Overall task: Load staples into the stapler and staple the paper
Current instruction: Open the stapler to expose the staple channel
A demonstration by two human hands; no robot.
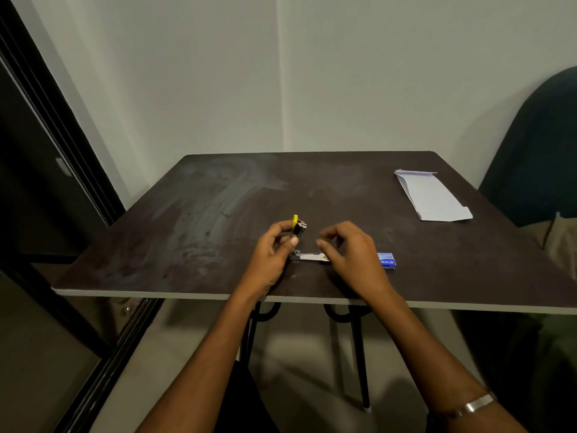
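A small stapler [307, 256] lies open near the table's front edge, its metal base flat on the dark table [218, 214] and its yellow-capped top swung upright. My left hand [274, 254] grips that raised top between thumb and fingers. My right hand [349, 254] hovers over the base's right end with thumb and forefinger pinched together; whether a staple strip is between them I cannot tell. A blue staple box [387, 260] lies just right of my right hand. The folded white paper [432, 196] rests at the far right of the table.
A dark chair back [537, 145] stands past the table's right edge. A dark door frame [56, 145] runs along the left. White walls meet in a corner behind the table. Black table legs show below the front edge.
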